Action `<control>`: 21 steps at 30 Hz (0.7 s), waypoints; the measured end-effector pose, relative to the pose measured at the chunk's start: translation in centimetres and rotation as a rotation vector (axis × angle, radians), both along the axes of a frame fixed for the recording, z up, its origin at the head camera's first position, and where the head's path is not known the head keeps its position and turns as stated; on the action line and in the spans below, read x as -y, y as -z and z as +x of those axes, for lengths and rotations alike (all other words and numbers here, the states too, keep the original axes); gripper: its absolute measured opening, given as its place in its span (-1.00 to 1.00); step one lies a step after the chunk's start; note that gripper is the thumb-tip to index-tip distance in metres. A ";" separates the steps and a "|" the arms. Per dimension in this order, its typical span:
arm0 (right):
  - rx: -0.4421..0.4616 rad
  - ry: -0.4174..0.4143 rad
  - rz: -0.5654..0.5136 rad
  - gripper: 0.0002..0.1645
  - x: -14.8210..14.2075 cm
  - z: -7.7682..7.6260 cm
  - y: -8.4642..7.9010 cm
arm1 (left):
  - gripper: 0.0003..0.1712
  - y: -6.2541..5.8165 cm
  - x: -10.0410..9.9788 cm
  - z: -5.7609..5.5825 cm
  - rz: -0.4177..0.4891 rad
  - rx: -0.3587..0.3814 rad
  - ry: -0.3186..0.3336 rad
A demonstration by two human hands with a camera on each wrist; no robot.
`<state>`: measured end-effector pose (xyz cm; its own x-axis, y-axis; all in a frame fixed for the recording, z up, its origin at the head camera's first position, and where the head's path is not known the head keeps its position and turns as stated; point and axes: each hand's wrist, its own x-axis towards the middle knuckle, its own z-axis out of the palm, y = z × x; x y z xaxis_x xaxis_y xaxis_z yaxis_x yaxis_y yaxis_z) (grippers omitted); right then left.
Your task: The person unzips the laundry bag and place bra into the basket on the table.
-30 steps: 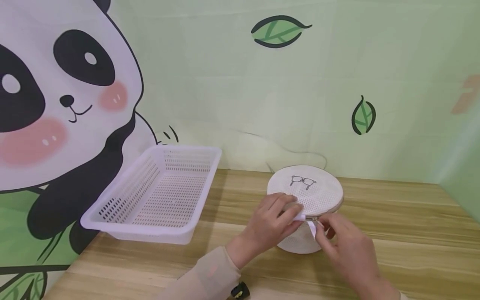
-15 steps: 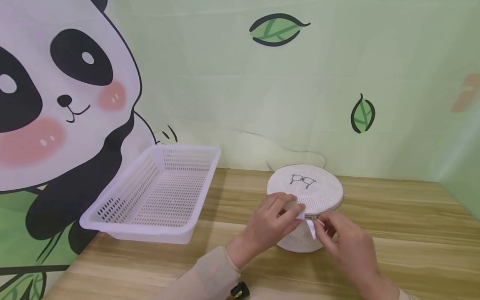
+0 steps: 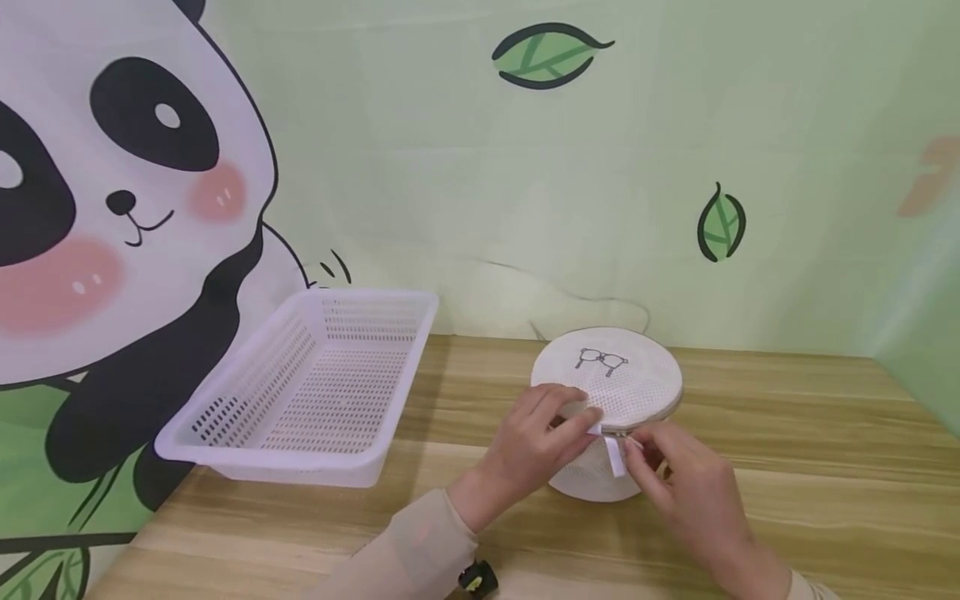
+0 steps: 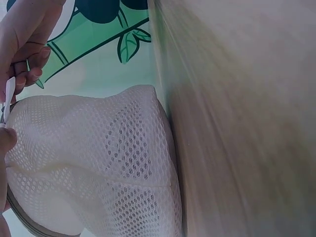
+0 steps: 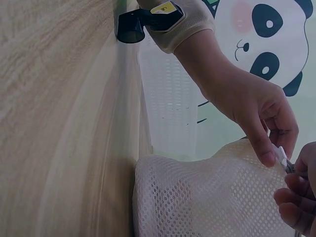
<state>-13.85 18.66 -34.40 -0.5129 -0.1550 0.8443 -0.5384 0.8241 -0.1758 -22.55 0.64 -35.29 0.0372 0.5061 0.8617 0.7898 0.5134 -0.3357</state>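
Observation:
A white cylindrical mesh laundry bag (image 3: pixel 645 383) stands upright on the table, its round top printed with a pair of glasses. A zipper (image 4: pixel 22 217) runs round the top edge. My left hand (image 3: pixel 536 433) pinches the near edge of the bag's top between thumb and fingers. Right beside it, my right hand (image 3: pixel 693 483) pinches at the zipper pull (image 5: pixel 290 168), which its fingers partly cover. A white fabric tag (image 3: pixel 615 457) hangs down the bag's side between both hands. In the left wrist view, the bag's mesh wall (image 4: pixel 128 138) bulges softly.
A white perforated plastic basket (image 3: pixel 273 458) sits to the left on the wooden table (image 3: pixel 847 467). Behind the table hangs a green backdrop (image 3: pixel 420 183) with a panda and leaves. A black device (image 3: pixel 477 578) is on my left wrist.
The head view has shifted slightly, so the scene sits a little further left and up. Both hands keep their grip at the bag's edge, with hardly any movement.

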 end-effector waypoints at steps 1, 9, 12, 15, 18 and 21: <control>0.001 -0.005 -0.004 -0.88 0.0 0.0 0.0 | -0.74 0.0 0.0 0.0 0.002 0.000 0.001; 0.003 -0.049 -0.024 -0.84 0.0 -0.1 0.1 | -0.77 0.2 0.0 -0.1 0.002 0.006 -0.007; 0.011 -0.064 -0.040 -0.80 0.1 -0.1 0.0 | -0.78 0.2 0.0 -0.1 0.001 0.006 -0.014; 0.024 -0.076 -0.065 -0.77 0.2 0.1 0.0 | -0.78 0.2 0.0 0.0 0.000 0.001 -0.015; 0.037 -0.086 -0.091 -0.76 0.4 0.2 -0.1 | -0.78 0.3 0.0 0.0 -0.002 0.001 -0.017; 0.050 -0.084 -0.113 -0.76 0.5 0.2 -0.1 | -0.79 0.3 0.0 0.0 -0.005 0.004 -0.018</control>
<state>-13.61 18.13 -34.33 -0.5440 -0.1044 0.8326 -0.5932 0.7496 -0.2935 -22.55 0.66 -35.61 0.0243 0.5108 0.8594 0.7818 0.5260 -0.3348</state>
